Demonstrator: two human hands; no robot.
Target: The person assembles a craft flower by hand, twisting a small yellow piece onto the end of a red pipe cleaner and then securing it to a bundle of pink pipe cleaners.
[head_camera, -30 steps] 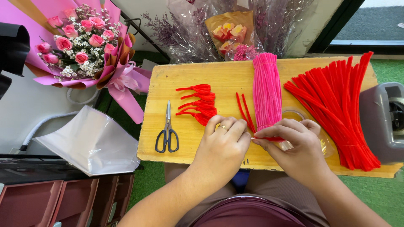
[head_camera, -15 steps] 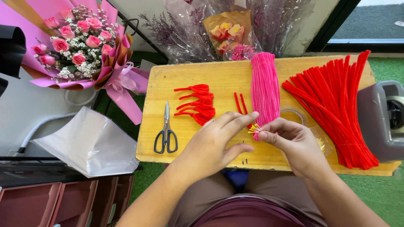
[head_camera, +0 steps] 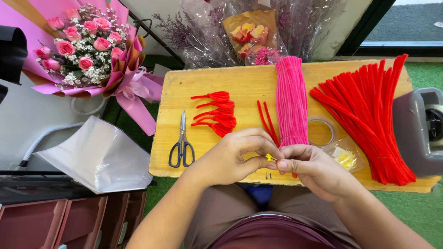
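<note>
a tiny yellow stamen tuft (head_camera: pixel 269 157) sits at the board's (head_camera: pixel 240 83) front edge, pinched between both hands' fingertips: left hand (head_camera: pixel 230 159) from the left, right hand (head_camera: pixel 310 167) from the right, equally near. red pipe cleaners (head_camera: pixel 266 119) lie just behind.

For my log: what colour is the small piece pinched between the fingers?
Yellow piece, seen in the head view.

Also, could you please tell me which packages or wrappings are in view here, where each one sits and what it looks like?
Small clear plastic bag of yellow bits: on the wooden board, beside the right hand.
Pink paper bouquet wrap with ribbon: upper left, around pink roses.
Clear cellophane flower wraps: behind the board, top centre.
Folded translucent plastic sheet: left of the board.
</note>
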